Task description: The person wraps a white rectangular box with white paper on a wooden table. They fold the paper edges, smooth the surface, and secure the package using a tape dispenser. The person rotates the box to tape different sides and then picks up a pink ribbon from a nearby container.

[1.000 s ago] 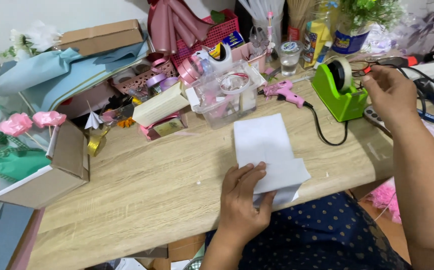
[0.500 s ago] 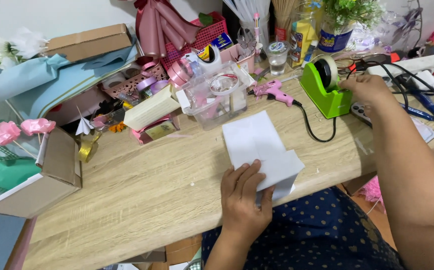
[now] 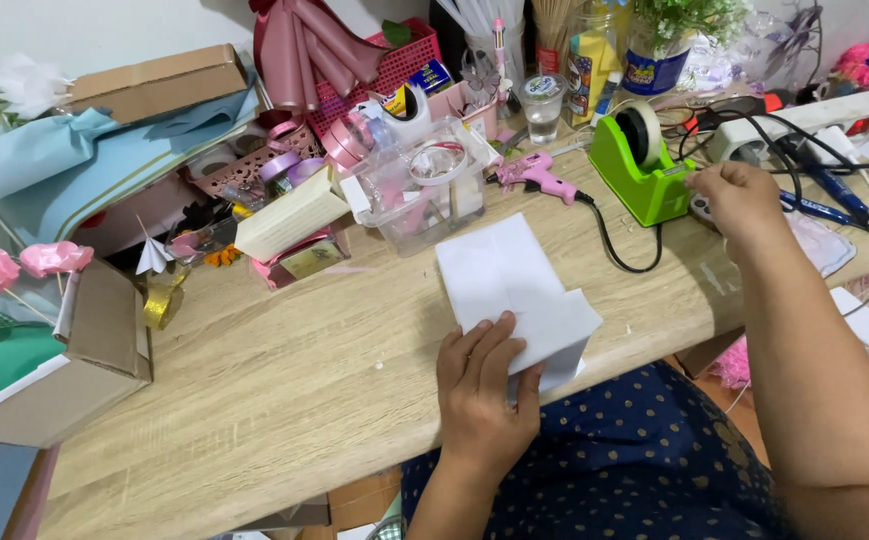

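Observation:
A folded white paper (image 3: 514, 290) lies on the wooden desk (image 3: 284, 370) near its front edge. My left hand (image 3: 484, 390) presses flat on the paper's near corner, fingers spread. My right hand (image 3: 739, 200) reaches to the right side of a green tape dispenser (image 3: 644, 165), fingertips pinched at its cutting end. I cannot tell whether a strip of tape is between the fingers. A pink glue gun (image 3: 539, 175) lies just left of the dispenser, its black cord looping toward the paper.
A clear plastic box (image 3: 424, 190) of ribbon and tape rolls stands behind the paper. A cardboard box (image 3: 74, 370) with pink paper flowers sits at the left. A red basket (image 3: 394, 65), jars, a white power strip (image 3: 814, 115) and blue scissors (image 3: 834, 190) crowd the back and right.
My right hand has drawn back from beyond the tape dispenser to its right end. My left hand stays on the paper. The view has shifted slightly.

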